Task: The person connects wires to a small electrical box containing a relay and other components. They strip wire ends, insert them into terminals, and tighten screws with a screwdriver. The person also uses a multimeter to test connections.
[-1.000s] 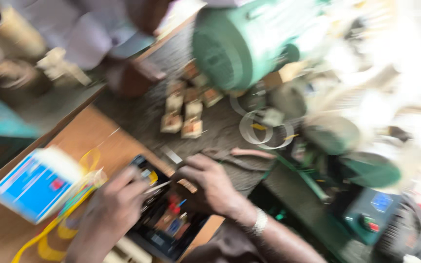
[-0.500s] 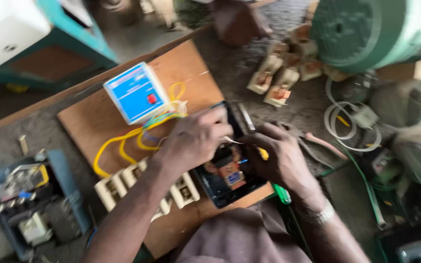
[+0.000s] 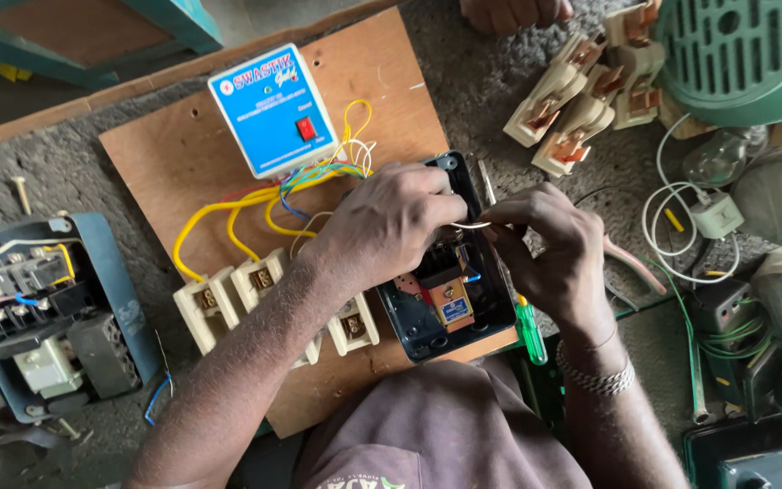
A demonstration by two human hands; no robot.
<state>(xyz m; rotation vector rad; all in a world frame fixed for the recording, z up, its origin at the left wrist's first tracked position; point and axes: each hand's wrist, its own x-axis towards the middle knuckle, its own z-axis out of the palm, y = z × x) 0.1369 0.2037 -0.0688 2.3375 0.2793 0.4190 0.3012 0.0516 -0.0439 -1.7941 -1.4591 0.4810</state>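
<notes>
1. Head view, now. Left hand [image 3: 391,222] curled over the top of a black starter box [image 3: 450,312], fingertips pinching a thin white wire [image 3: 474,225].
2. Right hand [image 3: 549,249] at 3 o'clock of the left, closed on the same wire; a green-handled screwdriver [image 3: 529,330] tucked under the palm, handle pointing to 6 o'clock.
3. Box sits at the 4 o'clock corner of a plywood board [image 3: 183,158]. Blue control unit [image 3: 273,109] at 11 o'clock of the box, with yellow wires [image 3: 228,213] running from it toward the cream fuse holders [image 3: 228,303] at 9 o'clock.
4. Loose fuse holders [image 3: 581,100] at 1 o'clock, off the board; another person's hand [image 3: 513,13] at the top edge.
5. Judgement on doing the step well: keep the wire taut between both pinches, seat the bare end fully in its terminal, steady the box with the left palm before turning the screwdriver.
6. Against half a second ago: camera swung and steadied, so board and box now sit squarer and sharper. Hands unchanged in place on the box, still working the wire.
</notes>
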